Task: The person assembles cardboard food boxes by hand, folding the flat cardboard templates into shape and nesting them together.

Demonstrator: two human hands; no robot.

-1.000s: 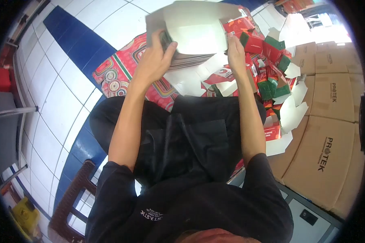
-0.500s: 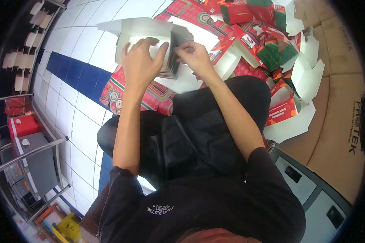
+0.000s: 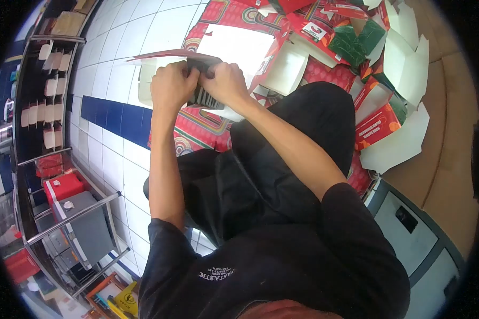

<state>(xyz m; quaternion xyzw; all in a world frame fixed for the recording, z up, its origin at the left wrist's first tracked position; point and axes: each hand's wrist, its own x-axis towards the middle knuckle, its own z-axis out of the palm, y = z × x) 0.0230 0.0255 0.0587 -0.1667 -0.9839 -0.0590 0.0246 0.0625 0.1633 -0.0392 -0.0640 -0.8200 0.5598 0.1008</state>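
Note:
A carton [image 3: 145, 89] with pale inner walls stands in front of me, its lid flap [image 3: 167, 53] tilted up so that its thin edge faces me. My left hand [image 3: 171, 87] has its fingers curled over the near side of the carton. Close beside it, my right hand [image 3: 226, 85] pinches the carton's dark corner, thumb and fingers together. Below the hands show several layered cardboard edges [image 3: 210, 101], like nested cartons. Just beyond lies a flat white card panel [image 3: 237, 45]. My hands hide most of the carton's inside.
Red and green cartons [image 3: 378, 125] lie heaped on the right, beside a large brown cardboard sheet [image 3: 447, 117]. A red patterned cloth [image 3: 213, 127] covers the floor before my knees. On the left stands a metal rack [image 3: 74, 212] with boxes.
My left hand has gone from spread fingers inside the carton to curled fingers at its edge. My right hand has moved left beside it. The lid flap has tilted, and the view has shifted.

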